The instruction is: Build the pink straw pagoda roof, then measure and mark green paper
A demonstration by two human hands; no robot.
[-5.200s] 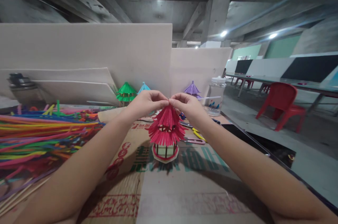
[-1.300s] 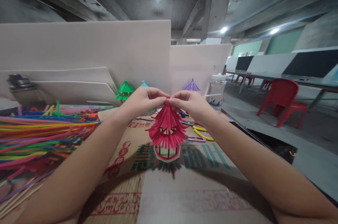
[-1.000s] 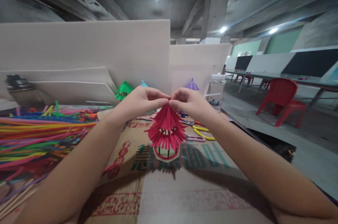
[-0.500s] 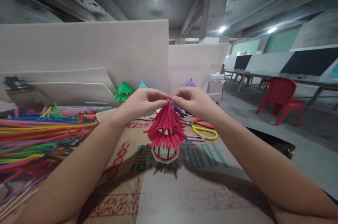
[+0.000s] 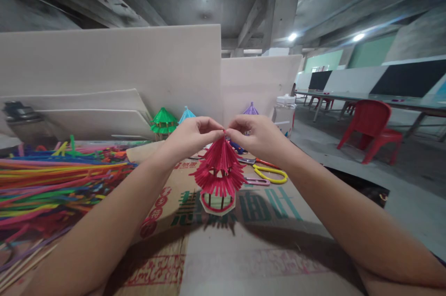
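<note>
A red two-tiered model pavilion (image 5: 220, 173) made of pipe cleaners is in the middle of the view. Thin dark posts join its lower roof to a pale many-sided base with a red rim. At the roof's peak, my left hand (image 5: 195, 135) pinches from the left with thumb and index finger. From the right, my right hand (image 5: 252, 134) pinches the same tip, the two sets of fingertips almost meeting. What exactly lies between the fingertips is mostly hidden. Scissors (image 5: 270, 174) with yellow and orange handles lie behind the pavilion, beside a pink-handled cutter (image 5: 257, 182).
Colourful pipe cleaners (image 5: 62, 180) are heaped at the left, with wooden sticks (image 5: 21, 268) nearer me. Green (image 5: 163, 121), blue (image 5: 186, 114) and purple (image 5: 251, 108) pavilions stand behind. A clear jar (image 5: 285, 112) stands back right; printed cardboard (image 5: 272, 240) covers the table.
Both hands stay at the pavilion's peak, with the fingertips shifting only slightly there. The pavilion keeps its place, and the view has moved a little.
</note>
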